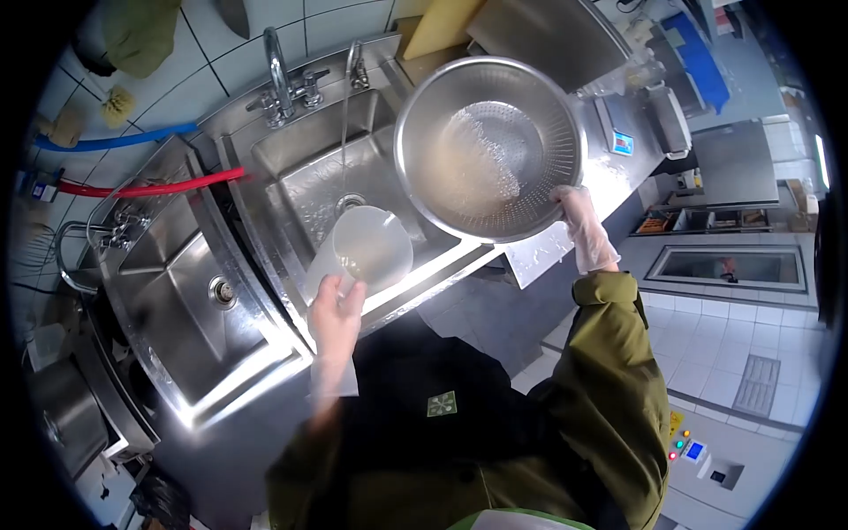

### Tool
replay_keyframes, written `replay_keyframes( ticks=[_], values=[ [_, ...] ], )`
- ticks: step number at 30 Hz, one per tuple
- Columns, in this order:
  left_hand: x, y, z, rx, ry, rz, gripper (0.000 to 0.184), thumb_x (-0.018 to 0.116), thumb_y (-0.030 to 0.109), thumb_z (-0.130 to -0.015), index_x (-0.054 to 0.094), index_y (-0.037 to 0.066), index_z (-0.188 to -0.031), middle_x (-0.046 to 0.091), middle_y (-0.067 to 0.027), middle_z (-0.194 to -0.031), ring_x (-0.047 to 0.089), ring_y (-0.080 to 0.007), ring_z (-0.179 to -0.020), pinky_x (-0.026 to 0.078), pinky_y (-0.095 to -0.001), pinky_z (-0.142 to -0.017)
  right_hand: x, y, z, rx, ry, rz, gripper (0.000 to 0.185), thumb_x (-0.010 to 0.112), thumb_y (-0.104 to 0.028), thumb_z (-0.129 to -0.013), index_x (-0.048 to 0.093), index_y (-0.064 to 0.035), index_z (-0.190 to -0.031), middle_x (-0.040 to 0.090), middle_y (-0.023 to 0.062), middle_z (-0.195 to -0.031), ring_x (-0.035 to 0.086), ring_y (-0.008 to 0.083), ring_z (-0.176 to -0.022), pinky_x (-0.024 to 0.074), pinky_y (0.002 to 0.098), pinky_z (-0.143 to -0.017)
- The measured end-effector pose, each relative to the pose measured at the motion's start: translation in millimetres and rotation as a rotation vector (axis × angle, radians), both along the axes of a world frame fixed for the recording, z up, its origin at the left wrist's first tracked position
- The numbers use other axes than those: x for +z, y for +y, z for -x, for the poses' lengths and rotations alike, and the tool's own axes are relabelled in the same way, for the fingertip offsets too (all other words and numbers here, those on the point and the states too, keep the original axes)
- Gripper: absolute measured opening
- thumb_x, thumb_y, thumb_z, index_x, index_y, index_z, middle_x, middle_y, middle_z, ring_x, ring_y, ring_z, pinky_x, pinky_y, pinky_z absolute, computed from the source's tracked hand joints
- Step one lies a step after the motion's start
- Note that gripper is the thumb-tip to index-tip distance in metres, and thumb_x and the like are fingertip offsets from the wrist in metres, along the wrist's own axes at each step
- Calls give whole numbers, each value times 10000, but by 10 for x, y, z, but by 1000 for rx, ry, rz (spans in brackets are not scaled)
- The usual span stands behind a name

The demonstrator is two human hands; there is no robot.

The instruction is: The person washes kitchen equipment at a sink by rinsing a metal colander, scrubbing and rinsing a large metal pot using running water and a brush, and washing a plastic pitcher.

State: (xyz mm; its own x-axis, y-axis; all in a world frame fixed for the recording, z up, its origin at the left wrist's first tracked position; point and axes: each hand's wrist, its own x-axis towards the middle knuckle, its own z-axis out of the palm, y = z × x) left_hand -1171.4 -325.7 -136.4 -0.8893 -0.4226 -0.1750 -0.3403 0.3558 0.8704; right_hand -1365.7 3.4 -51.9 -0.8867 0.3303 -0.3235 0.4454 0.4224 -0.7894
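My right hand (584, 228), in a clear glove, is closed on the rim of a large steel colander (562, 124). Pale grains that look like rice (468, 172) lie across one side of the colander's perforated bottom. In my left hand (336, 325) is a translucent plastic container (327, 261), tilted over the near edge of the sink, its wide mouth facing up toward me. Its inside looks cloudy, and I cannot tell how much it holds. Behind the container, a thin stream of water drops from a small tap (356, 71) into the steel sink (305, 181).
A second sink (168, 283) stands to the left, with a red hose (150, 187) and a blue hose (124, 143) near it. Another faucet (277, 75) rises behind the main sink. Right of the colander, a digital scale (622, 141) sits on the steel counter (609, 172).
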Motion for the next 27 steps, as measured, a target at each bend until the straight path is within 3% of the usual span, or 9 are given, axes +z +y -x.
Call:
replay_keyframes(
  ticks=[1, 4, 8, 11, 15, 18, 19, 23, 27],
  values=[
    [-32, 23, 103, -23, 9, 13, 377, 648, 277, -763, 549, 3, -1002, 618, -172, -869, 603, -288, -790, 453, -360, -704, 118, 28, -33, -4, 4, -47, 99, 536, -55, -665, 566, 35, -639, 505, 44, -572, 454, 129, -459, 320, 263, -419],
    [-107, 103, 397, -101, 0, -9, 367, 648, 277, -762, 555, 10, -995, 614, -153, -808, 604, -267, -735, 453, -356, -661, 311, 142, -65, 56, 3, -98, 185, 565, -69, -673, 624, 91, -747, 603, 135, -695, 579, 201, -621, 444, 312, -544],
    [-283, 212, 574, -90, 35, -38, 347, 643, 278, -767, 562, 14, -976, 595, -121, -699, 593, -236, -650, 446, -346, -609, 227, 51, -69, 63, 189, -157, 134, 513, -44, -654, 570, 49, -577, 496, 33, -535, 455, 118, -483, 331, 279, -447],
    [-317, 306, 618, -71, 140, -168, 345, 639, 280, -773, 560, 1, -961, 582, -112, -661, 583, -226, -622, 442, -339, -590, 150, 58, -13, 71, 169, -165, 143, 519, -44, -658, 605, 67, -636, 542, 61, -565, 502, 136, -520, 369, 281, -477],
    [-311, 349, 694, -138, 72, -196, 349, 639, 281, -778, 553, -11, -949, 584, -123, -689, 581, -214, -630, 443, -333, -590, 116, -59, 8, 119, 183, -338, 156, 513, -43, -671, 619, 70, -682, 569, 72, -581, 526, 144, -536, 403, 299, -498],
    [-441, 376, 758, -79, 150, -171, 354, 639, 286, -780, 548, -14, -945, 592, -133, -721, 583, -223, -651, 447, -334, -611, 221, -368, -103, 104, 408, -230, 185, 507, -52, -684, 624, 75, -752, 598, 79, -628, 546, 145, -577, 424, 297, -532],
    [-414, 367, 737, -80, 123, -167, 355, 638, 287, -781, 547, -15, -945, 597, -137, -735, 587, -228, -667, 450, -334, -623, 323, -296, -42, 225, 84, -368, 234, 503, -57, -731, 602, 80, -893, 608, 78, -699, 550, 131, -640, 434, 289, -576],
    [-481, 376, 727, -47, 92, -180, 360, 638, 288, -780, 541, -17, -943, 613, -148, -793, 600, -242, -726, 455, -333, -666, 271, -421, -110, 147, 288, -304, 289, 510, -58, -735, 597, 57, -985, 626, 90, -742, 568, 140, -675, 449, 286, -624],
    [-478, 434, 729, -31, 171, -247, 339, 634, 278, -782, 543, -7, -941, 618, -142, -826, 602, -225, -758, 453, -316, -688, 346, -493, -131, 181, 265, -332, 304, 495, -52, -738, 597, 41, -1009, 635, 108, -759, 574, 138, -701, 447, 277, -647]
  ],
)
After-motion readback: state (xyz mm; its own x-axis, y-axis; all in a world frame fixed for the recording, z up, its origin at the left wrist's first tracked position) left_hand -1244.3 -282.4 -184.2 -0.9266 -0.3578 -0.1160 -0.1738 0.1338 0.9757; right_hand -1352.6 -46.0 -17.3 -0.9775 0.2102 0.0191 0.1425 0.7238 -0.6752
